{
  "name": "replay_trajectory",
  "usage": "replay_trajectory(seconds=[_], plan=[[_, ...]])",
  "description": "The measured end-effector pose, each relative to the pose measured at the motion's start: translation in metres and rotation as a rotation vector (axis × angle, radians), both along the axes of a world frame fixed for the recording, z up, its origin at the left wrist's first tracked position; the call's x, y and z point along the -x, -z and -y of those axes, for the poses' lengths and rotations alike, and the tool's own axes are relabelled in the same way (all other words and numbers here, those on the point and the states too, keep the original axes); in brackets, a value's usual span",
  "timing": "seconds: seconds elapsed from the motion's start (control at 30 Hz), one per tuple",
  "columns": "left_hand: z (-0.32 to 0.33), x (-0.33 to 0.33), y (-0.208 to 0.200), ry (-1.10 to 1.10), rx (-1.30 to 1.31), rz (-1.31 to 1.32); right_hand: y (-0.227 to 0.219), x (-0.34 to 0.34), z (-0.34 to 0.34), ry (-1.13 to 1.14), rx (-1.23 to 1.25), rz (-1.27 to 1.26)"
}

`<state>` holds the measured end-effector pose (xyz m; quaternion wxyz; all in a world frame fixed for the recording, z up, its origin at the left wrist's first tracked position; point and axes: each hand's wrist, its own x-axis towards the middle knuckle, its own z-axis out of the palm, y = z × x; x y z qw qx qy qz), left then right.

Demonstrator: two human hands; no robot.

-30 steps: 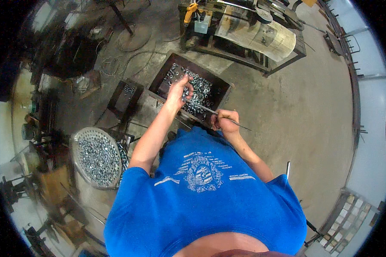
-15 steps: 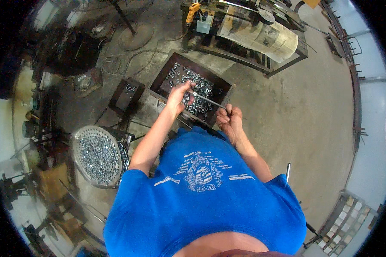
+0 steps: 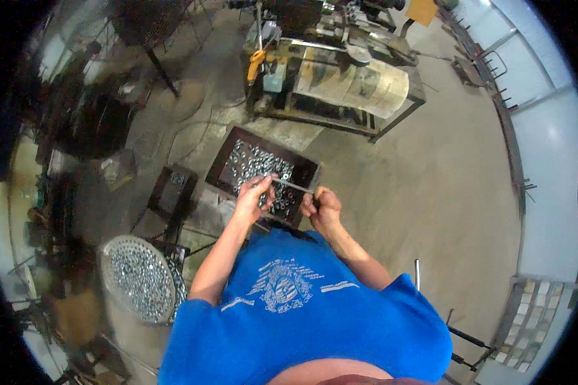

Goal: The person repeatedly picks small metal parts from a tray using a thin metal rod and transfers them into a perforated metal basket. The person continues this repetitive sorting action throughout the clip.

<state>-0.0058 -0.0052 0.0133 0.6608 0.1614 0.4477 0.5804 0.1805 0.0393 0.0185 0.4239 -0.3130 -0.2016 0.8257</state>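
Note:
Between my hands runs a thin metal rod (image 3: 292,185), held roughly level above a dark metal tray (image 3: 307,171). Loose shiny metal nuts (image 3: 253,160) are scattered over the tray's floor. My left hand (image 3: 253,196) pinches the rod's left end between thumb and fingers, over the near side of the nuts. Whether a nut sits at that end is too small to tell. At the tray's near right corner, my right hand (image 3: 324,206) is closed in a fist around the rod's other end.
A round perforated basket (image 3: 109,256) full of nuts stands at my left. Beyond it sits a smaller dark box (image 3: 164,199) with a few metal pieces. Ahead is a metal workbench (image 3: 372,131) with a newspaper (image 3: 353,80), an orange-handled air gun (image 3: 255,64) and a clear container (image 3: 274,80).
The view has shifted, so the tray, bench and basket appear lower, with tray and bench further left. Both hands still hold the rod over the tray.

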Motion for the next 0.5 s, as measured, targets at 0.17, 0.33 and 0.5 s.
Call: replay_trajectory(seconds=[0.17,0.33,0.5], plan=[[0.000,-0.014,-0.001,0.172,0.098,-0.040,-0.006,0.013,0.003,-0.070,-0.038,-0.014],[-0.004,-0.017,0.009,0.002,0.097,-0.088,-0.002,0.008,0.002,-0.017,-0.037,0.021],[-0.019,0.031,0.033,-0.041,0.068,-0.112,-0.011,-0.026,0.003,0.011,0.016,0.060]])
